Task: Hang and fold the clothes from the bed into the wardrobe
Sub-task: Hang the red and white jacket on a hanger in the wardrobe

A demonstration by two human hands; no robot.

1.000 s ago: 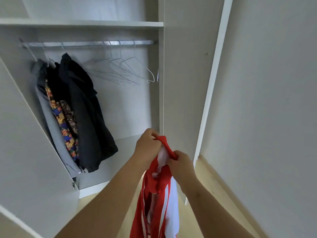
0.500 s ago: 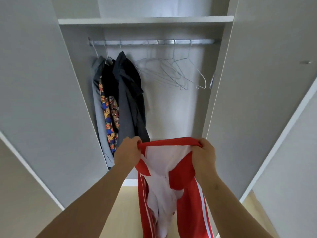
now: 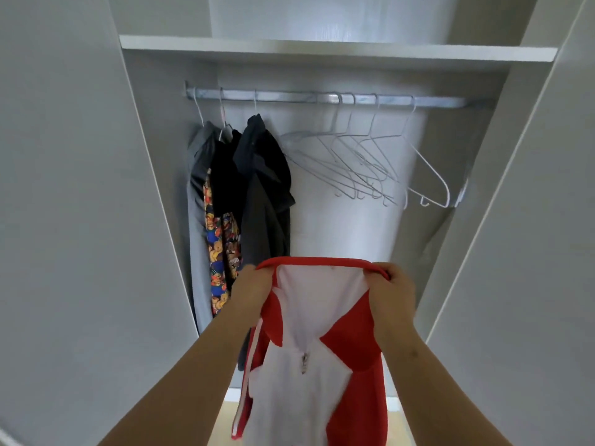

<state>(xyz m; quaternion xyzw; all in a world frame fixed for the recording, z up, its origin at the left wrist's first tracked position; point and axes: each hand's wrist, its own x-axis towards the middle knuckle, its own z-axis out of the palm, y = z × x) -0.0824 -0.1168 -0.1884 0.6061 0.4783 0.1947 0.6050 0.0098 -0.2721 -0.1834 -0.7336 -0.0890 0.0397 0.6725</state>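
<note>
A red and white zip jacket (image 3: 322, 358) hangs in front of me, its white lining and zip pull facing me. My left hand (image 3: 251, 289) grips the left end of its red collar, and my right hand (image 3: 391, 292) grips the right end, stretching the collar wide. Straight ahead is the open wardrobe with its metal rail (image 3: 322, 98). Several empty wire hangers (image 3: 380, 162) hang on the rail's right half, above and beyond my hands.
On the rail's left hang dark garments (image 3: 260, 188), a grey one and a patterned one (image 3: 220, 252). A shelf (image 3: 322, 48) runs above the rail. The open wardrobe doors (image 3: 80, 220) stand at both sides, the right door (image 3: 521, 236) close to my right arm.
The view has swung left to face the wardrobe squarely. My hands, close together a second ago, have spread apart and pulled the jacket's collar open; the wardrobe looks nearer.
</note>
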